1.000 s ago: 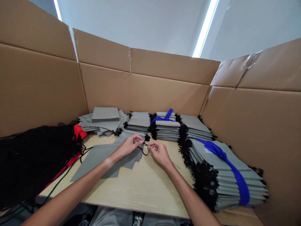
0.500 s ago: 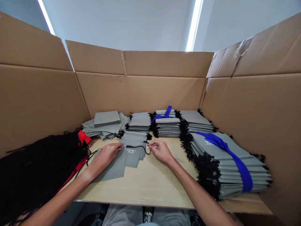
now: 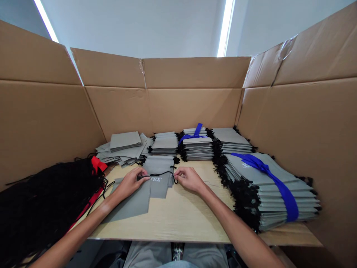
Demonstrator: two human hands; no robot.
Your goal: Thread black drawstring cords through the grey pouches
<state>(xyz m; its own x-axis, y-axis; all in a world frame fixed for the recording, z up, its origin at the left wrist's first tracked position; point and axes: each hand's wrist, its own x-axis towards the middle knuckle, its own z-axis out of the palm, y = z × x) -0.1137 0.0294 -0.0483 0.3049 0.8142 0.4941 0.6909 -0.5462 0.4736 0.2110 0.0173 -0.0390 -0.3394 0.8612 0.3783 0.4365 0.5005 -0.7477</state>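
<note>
A grey fabric pouch (image 3: 160, 186) with white lettering lies flat on the light wooden table (image 3: 178, 219), on top of other grey pouches (image 3: 131, 203). A black drawstring cord (image 3: 161, 174) runs across its top edge. My left hand (image 3: 130, 182) pinches the cord's left end at the pouch's left corner. My right hand (image 3: 189, 178) pinches the cord's right end, where it loops at the right corner. The cord is stretched between both hands.
A large heap of black cords (image 3: 41, 201) with a red tie (image 3: 96, 165) fills the left. Loose grey pouches (image 3: 122, 147) and neat stacks (image 3: 166, 144) line the back; blue ribbon binds a stack (image 3: 196, 146) and a bigger bundle (image 3: 273, 190) at right. Cardboard walls (image 3: 189, 104) enclose the table.
My left hand slid left off the pouch's top, then came back to grip the cord's left end. The cord now lies stretched across the pouch. The view tilted slightly.
</note>
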